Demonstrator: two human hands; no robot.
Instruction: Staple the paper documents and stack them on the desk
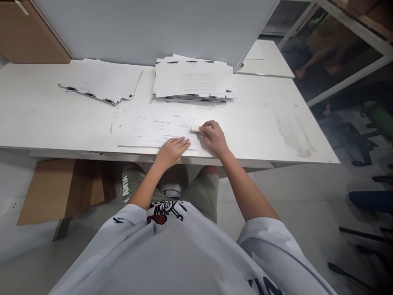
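A white printed sheet, perhaps an envelope, lies flat near the front edge of the desk. My left hand rests on its lower right part with the fingers stretched out, pressing it to the desktop. At the sheet's right end, my right hand pinches a small cream-coloured block between thumb and fingers. The block's left end shows; my fingers cover the rest. Its underside is hidden, so I cannot tell whether it touches the paper.
Behind the sheet, a thick paper stack with black-smudged edges lies against a grey panel. More smudged papers lie to its left. Cardboard boxes stand at the back left and below the desk. A person's hand shows beyond the frame at right.
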